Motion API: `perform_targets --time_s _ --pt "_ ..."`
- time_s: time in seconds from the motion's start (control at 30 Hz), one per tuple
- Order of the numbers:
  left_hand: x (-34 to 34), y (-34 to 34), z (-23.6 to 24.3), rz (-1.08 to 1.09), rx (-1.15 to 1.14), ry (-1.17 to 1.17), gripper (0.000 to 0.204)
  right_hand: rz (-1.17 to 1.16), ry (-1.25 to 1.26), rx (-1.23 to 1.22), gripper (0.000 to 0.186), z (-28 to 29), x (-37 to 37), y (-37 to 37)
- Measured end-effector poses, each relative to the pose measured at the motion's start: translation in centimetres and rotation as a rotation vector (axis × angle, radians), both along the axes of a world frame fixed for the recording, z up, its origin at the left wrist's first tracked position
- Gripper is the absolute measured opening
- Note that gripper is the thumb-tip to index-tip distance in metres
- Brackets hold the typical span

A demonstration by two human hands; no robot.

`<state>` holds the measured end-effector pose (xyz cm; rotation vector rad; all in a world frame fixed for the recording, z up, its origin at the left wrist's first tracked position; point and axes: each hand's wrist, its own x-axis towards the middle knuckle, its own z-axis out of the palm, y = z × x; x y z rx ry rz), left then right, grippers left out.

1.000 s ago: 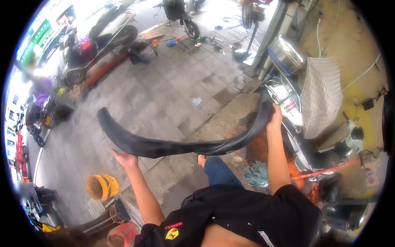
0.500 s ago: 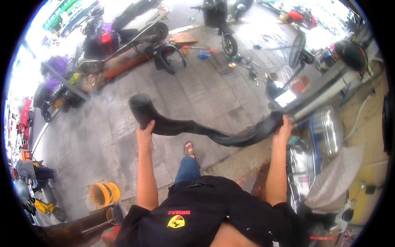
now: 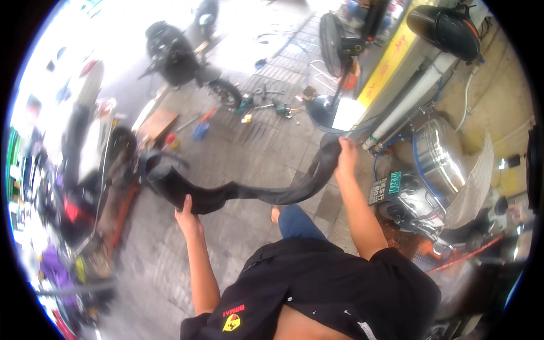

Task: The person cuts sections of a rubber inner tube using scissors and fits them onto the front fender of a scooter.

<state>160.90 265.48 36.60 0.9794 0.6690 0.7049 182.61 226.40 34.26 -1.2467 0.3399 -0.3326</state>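
A long, curved black part (image 3: 277, 195), smooth and plastic-like, spans the gap between my two hands above the paving. It is wide and rounded at the left end, narrow in the middle, and bends upward on the right; its exact kind cannot be made out. My left hand (image 3: 190, 216) grips the underside of the wide end, thumb up along the side. At the other end my right hand (image 3: 345, 158) is closed round the upturned tip, with the fingers partly hidden behind it. Both arms are stretched forward, and the part hangs free of the ground.
Scattered tools (image 3: 277, 106) lie on the paving ahead, near a dark scooter (image 3: 184, 59). A floor fan (image 3: 334, 45) stands by a yellow post (image 3: 391, 56). A parked scooter (image 3: 416, 201) and a shiny metal drum (image 3: 442, 156) are at right. More scooters line the left.
My view has turned to the right, bringing the fan, post and metal drum closer to the middle. Both hands keep their hold on the black part, whose right end now sits higher.
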Motion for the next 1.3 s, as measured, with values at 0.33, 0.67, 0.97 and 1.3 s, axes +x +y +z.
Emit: perform_targets --time_s 0.33,0.67,0.97,1.3 --pt "26.4 7.6 -0.6 0.027 0.291 0.139 0.043 0.208 0.023 -0.114 0.016 -0.3 25.3 15.3" --pt "56.3 16.0 4.0 -0.024 0.436 0.03 0.039 0.408 -0.019 -0.2 0.017 -0.3 53.9 24.3" --pt "85.3 14.9 5.4 -0.208 0.404 0.068 0.03 0.295 -0.069 -0.242 0.017 1.7 78.1 27.0" --pt "118.7 9.1 3.0 -0.337 0.672 0.115 0.028 0.123 -0.058 -0.34 0.019 -7.4 112.8 22.7"
